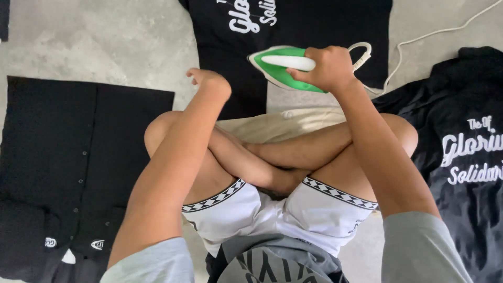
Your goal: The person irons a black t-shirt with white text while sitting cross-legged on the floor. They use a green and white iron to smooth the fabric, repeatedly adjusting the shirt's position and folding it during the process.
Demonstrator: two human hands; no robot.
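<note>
I sit cross-legged on the floor. My right hand (325,67) grips the white handle of a green and white iron (277,71), which rests on a black shirt with white lettering (314,23) spread in front of me. My left hand (209,81) hovers with loosely curled fingers over the near edge of the same shirt, holding nothing; its palm faces away from the camera. A cream cloth (277,126) lies under the shirt's near edge, by my knees.
A folded black button-up shirt (68,157) lies to the left. Another black shirt with white lettering (461,157) lies crumpled at the right. The iron's white cord (419,39) runs off to the upper right over the grey concrete floor (105,42).
</note>
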